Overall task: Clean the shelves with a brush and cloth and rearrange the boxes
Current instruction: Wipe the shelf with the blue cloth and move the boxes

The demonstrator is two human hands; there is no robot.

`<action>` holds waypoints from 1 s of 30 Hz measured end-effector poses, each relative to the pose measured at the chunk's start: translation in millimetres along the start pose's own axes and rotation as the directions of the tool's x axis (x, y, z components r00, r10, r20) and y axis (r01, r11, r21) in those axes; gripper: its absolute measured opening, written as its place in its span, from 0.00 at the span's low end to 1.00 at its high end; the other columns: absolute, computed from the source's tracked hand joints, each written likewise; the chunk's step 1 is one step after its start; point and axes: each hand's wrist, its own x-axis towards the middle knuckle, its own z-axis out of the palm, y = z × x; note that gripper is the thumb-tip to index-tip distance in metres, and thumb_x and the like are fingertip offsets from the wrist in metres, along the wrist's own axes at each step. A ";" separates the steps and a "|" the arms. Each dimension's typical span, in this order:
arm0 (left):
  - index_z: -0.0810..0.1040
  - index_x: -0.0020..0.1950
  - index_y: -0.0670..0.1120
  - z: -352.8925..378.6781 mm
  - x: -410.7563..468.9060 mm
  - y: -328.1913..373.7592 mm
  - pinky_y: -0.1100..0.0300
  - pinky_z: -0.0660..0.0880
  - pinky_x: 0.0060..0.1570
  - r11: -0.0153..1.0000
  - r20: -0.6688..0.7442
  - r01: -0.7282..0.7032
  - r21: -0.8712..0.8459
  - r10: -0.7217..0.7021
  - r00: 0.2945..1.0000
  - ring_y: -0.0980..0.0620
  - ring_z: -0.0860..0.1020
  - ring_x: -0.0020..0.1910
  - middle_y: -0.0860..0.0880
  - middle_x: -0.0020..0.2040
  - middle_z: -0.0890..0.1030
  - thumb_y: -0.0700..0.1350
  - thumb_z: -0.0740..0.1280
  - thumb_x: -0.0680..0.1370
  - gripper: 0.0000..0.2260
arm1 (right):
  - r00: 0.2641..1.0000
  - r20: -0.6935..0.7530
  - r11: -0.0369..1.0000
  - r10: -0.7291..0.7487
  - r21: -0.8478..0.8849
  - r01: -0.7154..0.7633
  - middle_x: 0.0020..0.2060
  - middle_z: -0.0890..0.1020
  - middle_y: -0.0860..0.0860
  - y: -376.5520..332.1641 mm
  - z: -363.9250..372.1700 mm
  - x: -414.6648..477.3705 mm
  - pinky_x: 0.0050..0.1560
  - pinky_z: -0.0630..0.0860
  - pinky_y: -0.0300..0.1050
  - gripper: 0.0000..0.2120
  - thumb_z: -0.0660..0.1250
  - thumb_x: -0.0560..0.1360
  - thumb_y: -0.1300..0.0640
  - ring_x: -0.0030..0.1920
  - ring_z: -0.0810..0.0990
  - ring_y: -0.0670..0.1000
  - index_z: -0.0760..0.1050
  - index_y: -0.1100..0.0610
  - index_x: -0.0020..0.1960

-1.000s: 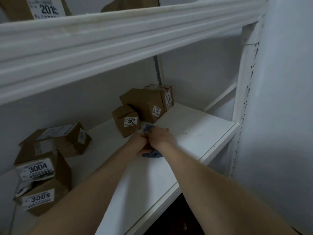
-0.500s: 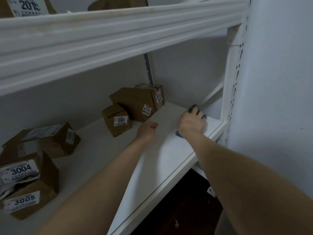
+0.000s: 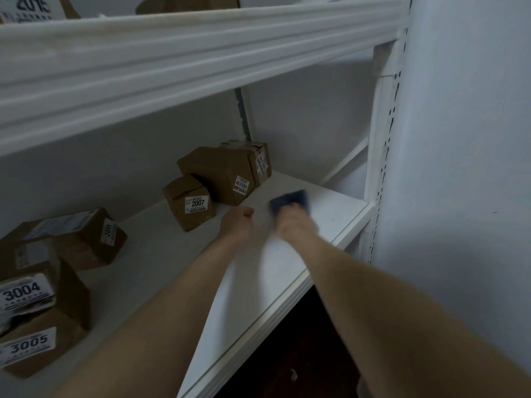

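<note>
A dark blue cloth (image 3: 288, 200) lies on the white shelf (image 3: 339, 216), just right of the boxes. My right hand (image 3: 293, 224) grips it from the near side and presses it down; hand and cloth are motion-blurred. My left hand (image 3: 237, 222) rests on the shelf beside it with fingers loosely curled, holding nothing. A small brown box labelled 2007 (image 3: 191, 203) stands just left of my left hand. Behind it are a larger box (image 3: 221, 173) and a taped one (image 3: 257, 160). No brush is in view.
Boxes labelled 2011 (image 3: 71, 237), 3004 (image 3: 37, 288) and 3005 (image 3: 34, 344) crowd the shelf's left end. The upper shelf's beam (image 3: 201, 53) hangs overhead. A perforated upright (image 3: 382, 139) and a white wall (image 3: 465, 168) close the right side. Dark floor (image 3: 287, 357) lies below.
A second ago both hands were bunched on the cloth mid-shelf. The right hand then swept it to the far right corner and has now drawn it back left towards the boxes.
</note>
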 end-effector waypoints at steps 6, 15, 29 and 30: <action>0.71 0.70 0.41 8.5 -10.5 -3.1 0.53 0.66 0.69 0.994 0.129 -0.077 0.078 0.066 0.989 0.45 0.70 0.68 0.44 0.71 0.70 0.36 0.55 0.81 0.18 | 0.954 -0.056 0.943 0.293 -0.146 -0.298 0.77 0.47 0.60 45.3 -14.8 17.9 0.74 0.45 0.56 0.28 0.55 0.80 0.57 0.76 0.45 0.63 0.52 0.61 0.77; 0.78 0.62 0.42 -29.9 -11.8 -23.1 0.60 0.66 0.61 1.000 -0.167 -0.003 0.009 0.005 0.986 0.46 0.72 0.64 0.44 0.61 0.78 0.37 0.55 0.80 0.15 | 0.888 0.142 0.899 -0.436 0.091 0.427 0.65 0.75 0.59 -76.5 51.6 -60.6 0.62 0.70 0.49 0.18 0.59 0.80 0.55 0.64 0.74 0.58 0.70 0.59 0.69; 0.66 0.72 0.41 -6.4 -31.6 11.9 0.57 0.64 0.68 0.947 0.144 -0.112 0.300 0.071 0.987 0.45 0.68 0.69 0.42 0.71 0.68 0.39 0.54 0.83 0.17 | 0.962 -0.272 0.975 -0.039 0.201 0.096 0.61 0.75 0.58 -3.5 -3.7 -11.6 0.61 0.73 0.52 0.17 0.59 0.77 0.58 0.62 0.74 0.61 0.75 0.55 0.64; 0.65 0.72 0.41 -4.5 -29.4 14.8 0.57 0.64 0.68 0.921 0.169 -0.090 0.379 0.026 0.985 0.45 0.67 0.70 0.42 0.72 0.67 0.40 0.54 0.83 0.18 | 0.964 -0.265 0.985 -0.003 0.164 0.048 0.63 0.72 0.59 4.7 -4.8 -9.8 0.63 0.71 0.52 0.18 0.59 0.76 0.59 0.63 0.71 0.61 0.74 0.56 0.65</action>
